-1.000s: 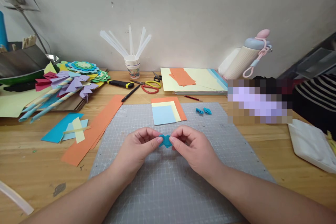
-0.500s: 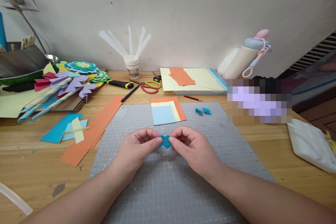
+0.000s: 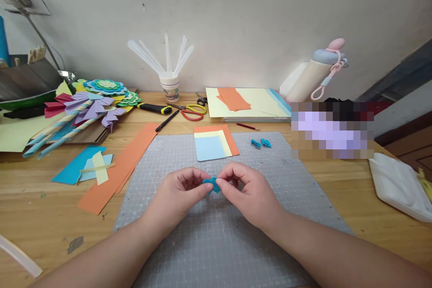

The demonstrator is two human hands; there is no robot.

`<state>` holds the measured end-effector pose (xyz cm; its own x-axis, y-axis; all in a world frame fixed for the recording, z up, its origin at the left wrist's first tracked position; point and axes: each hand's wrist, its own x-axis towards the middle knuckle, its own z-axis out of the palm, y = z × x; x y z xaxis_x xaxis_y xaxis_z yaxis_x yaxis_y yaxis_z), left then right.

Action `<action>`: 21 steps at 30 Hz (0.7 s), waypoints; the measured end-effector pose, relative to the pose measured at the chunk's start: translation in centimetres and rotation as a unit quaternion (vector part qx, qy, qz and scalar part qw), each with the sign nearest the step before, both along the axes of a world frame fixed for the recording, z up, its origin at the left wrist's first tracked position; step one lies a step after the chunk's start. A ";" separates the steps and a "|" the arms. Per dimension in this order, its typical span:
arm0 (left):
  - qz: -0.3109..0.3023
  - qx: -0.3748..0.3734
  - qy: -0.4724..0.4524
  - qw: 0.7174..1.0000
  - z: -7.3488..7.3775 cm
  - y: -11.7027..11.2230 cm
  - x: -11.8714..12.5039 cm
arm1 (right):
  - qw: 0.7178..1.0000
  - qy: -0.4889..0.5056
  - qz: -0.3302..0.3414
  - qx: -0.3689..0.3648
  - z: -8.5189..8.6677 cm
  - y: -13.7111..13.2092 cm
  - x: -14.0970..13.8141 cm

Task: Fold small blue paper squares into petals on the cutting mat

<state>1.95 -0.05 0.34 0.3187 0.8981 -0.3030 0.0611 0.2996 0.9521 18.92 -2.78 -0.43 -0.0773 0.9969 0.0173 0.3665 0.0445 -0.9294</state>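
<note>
Between the fingertips of both hands is a small folded piece of blue paper (image 3: pixel 213 183), held above the grey cutting mat (image 3: pixel 216 247). My left hand (image 3: pixel 182 191) pinches its left side between thumb and fingers. The right side is pinched by my right hand (image 3: pixel 248 191); part of the paper is hidden behind the fingers. Two similar small blue folded paper pieces (image 3: pixel 266 143) lie near the mat's upper right. Just beyond my hands, square sheets of orange, yellow and light blue paper (image 3: pixel 211 147) rest in a stack.
Orange paper strips (image 3: pixel 118 171) and blue paper (image 3: pixel 76 166) lie left. Behind are scissors (image 3: pixel 193 111), a utility knife (image 3: pixel 155 108), a black pen (image 3: pixel 167 120), a paper cup of straws (image 3: pixel 170 89) and a bottle (image 3: pixel 312 74). Paper flowers (image 3: pixel 87 103) sit at far left, a white tray (image 3: pixel 401 184) at right.
The folded blue paper has been tilted and its outline looks different between my fingertips. My left thumb has shifted slightly right. Both hands keep their pinch.
</note>
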 end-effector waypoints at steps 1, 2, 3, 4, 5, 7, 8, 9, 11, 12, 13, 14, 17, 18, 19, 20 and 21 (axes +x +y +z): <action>-0.004 0.004 0.014 1.000 0.0 0.0 0.0 | 1.000 -0.014 0.013 0.019 0.0 0.1 0.1; -0.006 0.007 0.026 1.000 0.0 0.0 0.0 | 0.998 -0.031 0.025 0.046 0.0 0.3 0.4; -0.009 0.013 0.036 0.999 0.0 0.0 -0.1 | 0.995 -0.055 0.029 0.079 0.0 0.7 0.8; -0.010 0.022 0.039 0.999 0.0 0.0 -0.1 | 0.989 -0.086 0.025 0.118 0.0 1.3 1.4; -0.010 0.034 0.038 0.999 0.0 0.1 -0.1 | 0.978 -0.137 -0.016 0.155 -0.1 2.1 2.3; -0.007 0.052 0.025 0.998 -0.1 0.2 -0.2 | 0.927 -0.292 -0.136 0.191 -0.3 4.0 4.4; -0.006 0.054 0.017 0.998 -0.1 0.3 -0.3 | 0.912 -0.322 -0.173 0.187 -0.4 5.0 5.6; -0.002 0.049 0.010 0.999 -0.1 0.4 -0.3 | 0.901 -0.340 -0.199 0.180 -0.7 5.9 6.7; 0.011 0.029 0.003 1.000 -0.3 0.5 -0.4 | 0.881 -0.377 -0.236 0.158 -1.2 7.1 8.5; 0.019 0.020 0.001 1.000 -0.4 0.6 -0.5 | 0.876 -0.394 -0.236 0.147 -1.5 7.4 9.1; 0.027 0.012 -0.002 1.000 -0.5 0.6 -0.6 | 0.871 -0.410 -0.233 0.137 -1.8 7.6 9.5; 0.033 0.004 -0.005 0.999 -0.6 0.6 -0.6 | 0.867 -0.424 -0.227 0.127 -2.0 7.6 9.8; 0.040 -0.010 -0.013 0.999 -0.7 0.7 -0.8 | 0.861 -0.451 -0.208 0.105 -2.4 7.3 9.7; 0.040 -0.012 -0.015 0.999 -0.7 0.7 -0.7 | 0.860 -0.456 -0.204 0.100 -2.4 7.2 9.6; 0.040 -0.013 -0.016 0.999 -0.7 0.6 -0.7 | 0.860 -0.458 -0.201 0.096 -2.4 7.1 9.5; 0.038 -0.012 -0.017 0.999 -0.6 0.6 -0.6 | 0.861 -0.458 -0.200 0.093 -2.3 7.1 9.4; 0.036 -0.010 -0.017 0.999 -0.5 0.6 -0.5 | 0.862 -0.456 -0.199 0.092 -2.2 7.1 9.3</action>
